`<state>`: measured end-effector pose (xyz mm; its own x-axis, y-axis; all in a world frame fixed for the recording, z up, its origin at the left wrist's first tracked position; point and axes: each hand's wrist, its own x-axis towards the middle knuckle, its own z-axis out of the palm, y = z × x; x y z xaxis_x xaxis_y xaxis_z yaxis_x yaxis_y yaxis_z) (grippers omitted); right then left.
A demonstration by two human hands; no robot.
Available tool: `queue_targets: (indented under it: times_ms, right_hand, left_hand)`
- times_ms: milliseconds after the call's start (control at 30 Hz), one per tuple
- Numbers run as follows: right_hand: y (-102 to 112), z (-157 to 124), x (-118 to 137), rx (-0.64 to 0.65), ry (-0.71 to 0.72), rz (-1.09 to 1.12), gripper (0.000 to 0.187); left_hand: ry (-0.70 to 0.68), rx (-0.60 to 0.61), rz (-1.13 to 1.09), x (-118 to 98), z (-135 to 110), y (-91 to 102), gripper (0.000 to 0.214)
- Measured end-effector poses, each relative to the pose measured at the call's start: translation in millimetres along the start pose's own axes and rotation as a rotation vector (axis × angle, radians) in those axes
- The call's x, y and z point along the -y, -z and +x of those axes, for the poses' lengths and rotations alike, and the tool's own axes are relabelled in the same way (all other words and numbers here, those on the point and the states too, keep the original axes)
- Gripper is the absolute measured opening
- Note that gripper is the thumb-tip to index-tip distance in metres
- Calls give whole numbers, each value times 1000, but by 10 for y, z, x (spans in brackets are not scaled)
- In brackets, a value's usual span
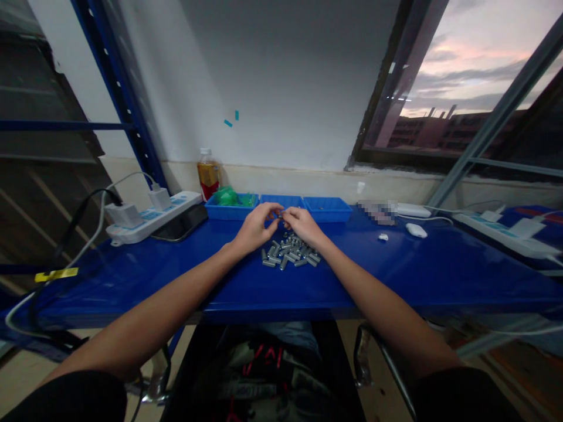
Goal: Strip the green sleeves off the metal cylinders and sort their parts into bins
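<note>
Both my hands meet above a pile of several small grey metal cylinders (pixel 290 253) on the blue table (pixel 396 275). My left hand (pixel 257 225) has its fingers pinched together at the tips. My right hand (pixel 302 225) is pinched too, and its fingertips touch those of the left. A small dark piece seems to sit between the fingertips, too small to name. The cylinders lie just below and in front of my hands.
Three blue trays (pixel 328 208) stand in a row behind my hands; the left one holds green material (pixel 229 196). A bottle (pixel 208 174), a white power strip (pixel 152 217) with chargers and a phone (pixel 180 225) are at left. White earbuds (pixel 416 230) and another power strip (pixel 505 231) lie right.
</note>
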<state>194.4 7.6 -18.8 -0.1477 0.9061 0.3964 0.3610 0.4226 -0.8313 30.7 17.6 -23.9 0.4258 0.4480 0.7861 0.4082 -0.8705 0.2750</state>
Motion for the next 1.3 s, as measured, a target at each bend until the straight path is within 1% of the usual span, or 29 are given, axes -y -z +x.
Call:
queue_targets:
  times_ms: [67, 167, 267, 400, 467, 533, 600, 700, 800, 900, 1133, 1300]
  right_hand:
    - [6, 4, 8, -1, -28, 93, 18]
    - [5, 0, 11, -32, 1, 143, 16]
    - [-3, -15, 15, -60, 77, 101, 11]
    - [-20, -47, 60, -89, 149, -10, 8]
    - [-26, -63, 86, -100, 155, -44, 8]
    - [-28, -72, 103, -106, 156, -55, 8]
    - [-28, -70, 108, -112, 171, -38, 7]
    - [-26, -49, 110, -120, 166, 70, 7]
    - [-24, -27, 114, -112, 72, 231, 11]
    - [-25, -17, 117, -101, -6, 320, 12]
    - [-40, -28, 116, -123, -37, 350, 17]
    - [-40, -28, 112, -98, -59, 348, 22]
  left_hand:
    - [12, 13, -22, -47, 30, 18, 27]
    - [141, 35, -101, -94, 70, 46, 31]
    - [301, 103, -219, -92, 94, 67, 31]
    - [489, 148, -350, -21, 104, 42, 42]
    - [561, 176, -429, 10, 101, 12, 42]
    - [596, 196, -522, 20, 96, -10, 41]
    - [595, 174, -566, 3, 94, -13, 39]
    - [540, 122, -516, -56, 100, 14, 35]
    - [460, 71, -414, -113, 111, 52, 29]
    - [393, 34, -347, -140, 115, 70, 26]
    - [291, 57, -245, -164, 113, 93, 15]
    - [195, 77, -146, -163, 88, 121, 13]
